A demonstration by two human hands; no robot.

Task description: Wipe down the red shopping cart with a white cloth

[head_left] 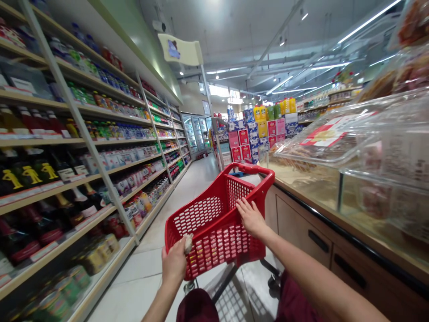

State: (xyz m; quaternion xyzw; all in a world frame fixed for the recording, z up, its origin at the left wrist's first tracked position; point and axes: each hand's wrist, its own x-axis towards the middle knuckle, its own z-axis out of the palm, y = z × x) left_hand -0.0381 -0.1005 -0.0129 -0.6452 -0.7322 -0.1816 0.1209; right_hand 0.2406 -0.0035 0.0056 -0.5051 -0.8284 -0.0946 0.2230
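Observation:
In front of me stands a red plastic shopping cart [214,255] with slotted walls and dark legs on casters. Its handle end points away to the right. My left hand [174,264] is closed at the cart's near left corner. A crumpled whitish wad, like a tissue [188,243], sticks out between its thumb and fingers. Whether those fingers also grip the rim is hidden. My right hand [250,218] rests on the rim of the cart's near side, fingers stretched out flat. The part of the basket floor behind the near wall does not show.
Tall shelves [110,170] of bottles and cans line the left of the aisle. On the right runs a wooden counter [301,223] with clear plastic food covers [328,134]. Stacked drink boxes [241,145] stand ahead. Pale floor [144,259] lies between shelves and cart.

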